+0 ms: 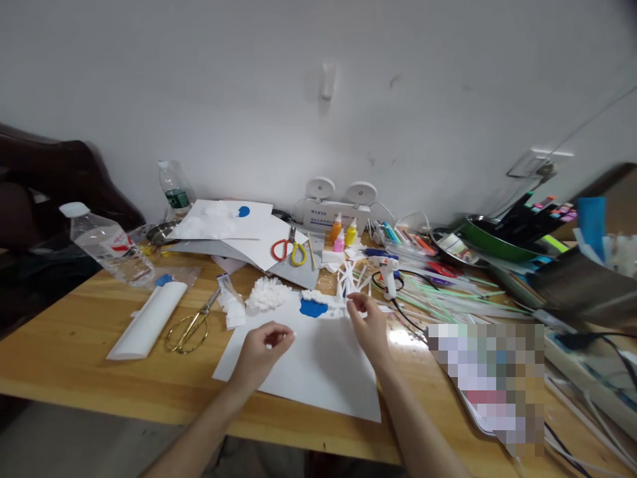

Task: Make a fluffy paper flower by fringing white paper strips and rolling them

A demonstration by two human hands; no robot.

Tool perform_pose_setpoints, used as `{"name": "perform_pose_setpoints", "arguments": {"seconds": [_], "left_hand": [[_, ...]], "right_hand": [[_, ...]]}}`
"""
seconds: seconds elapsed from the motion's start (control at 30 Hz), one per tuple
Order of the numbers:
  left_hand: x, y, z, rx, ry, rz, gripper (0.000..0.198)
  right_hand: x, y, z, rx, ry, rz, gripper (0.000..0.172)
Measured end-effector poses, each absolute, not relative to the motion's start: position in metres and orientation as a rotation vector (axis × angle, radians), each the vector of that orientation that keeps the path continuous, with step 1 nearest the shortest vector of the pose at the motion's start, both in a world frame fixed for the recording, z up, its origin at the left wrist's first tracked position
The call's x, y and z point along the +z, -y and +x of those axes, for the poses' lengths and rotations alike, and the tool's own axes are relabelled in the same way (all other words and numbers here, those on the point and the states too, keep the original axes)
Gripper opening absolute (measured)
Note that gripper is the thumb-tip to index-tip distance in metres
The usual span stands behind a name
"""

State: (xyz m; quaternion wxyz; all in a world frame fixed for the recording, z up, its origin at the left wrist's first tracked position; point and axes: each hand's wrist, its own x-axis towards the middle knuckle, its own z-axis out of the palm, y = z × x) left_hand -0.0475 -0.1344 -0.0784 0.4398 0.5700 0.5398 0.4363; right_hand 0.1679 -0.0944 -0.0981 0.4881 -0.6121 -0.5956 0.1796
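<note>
A white sheet of paper (323, 372) lies at the table's front edge, with a blue paint patch (313, 308) near its far edge. Crumpled white bits (314, 295) run along the top of the blue. My left hand (263, 352) is over the sheet's left part, thumb and fingers pinched, a tiny white speck showing at the tips. My right hand (368, 322) is at the sheet's far right, its fingers curled together beside white paper strips (351, 279); what they hold, if anything, is too small to make out. A heap of white paper bits (269, 293) sits at the far left corner.
Gold-handled scissors (188, 332), a white paper roll (149, 322) and a water bottle (112, 245) are on the left. Behind are red-and-yellow scissors (290, 251) and paint bottles (339, 240). A glue gun (389, 277) with a cord and a blurred-out object (490, 385) are right.
</note>
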Motion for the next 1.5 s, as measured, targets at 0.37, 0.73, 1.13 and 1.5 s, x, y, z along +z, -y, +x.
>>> {"name": "perform_pose_setpoints", "arguments": {"seconds": [0.37, 0.73, 1.13, 1.5], "left_hand": [[-0.08, 0.058, -0.022, 0.807, -1.653, 2.09, 0.011], [-0.089, 0.041, 0.004, 0.49, -1.779, 2.175, 0.013], [-0.084, 0.04, 0.015, 0.31, -1.927, 2.227, 0.015], [-0.08, 0.036, 0.017, 0.223, -1.931, 2.224, 0.018]], "right_hand": [[-0.127, 0.083, 0.172, 0.274, 1.804, -1.205, 0.014], [-0.129, 0.078, 0.171, 0.25, 1.765, -1.221, 0.013], [-0.125, 0.079, 0.171, 0.237, 1.755, -1.223, 0.014], [-0.125, 0.079, 0.171, 0.232, 1.732, -1.216, 0.015]]}}
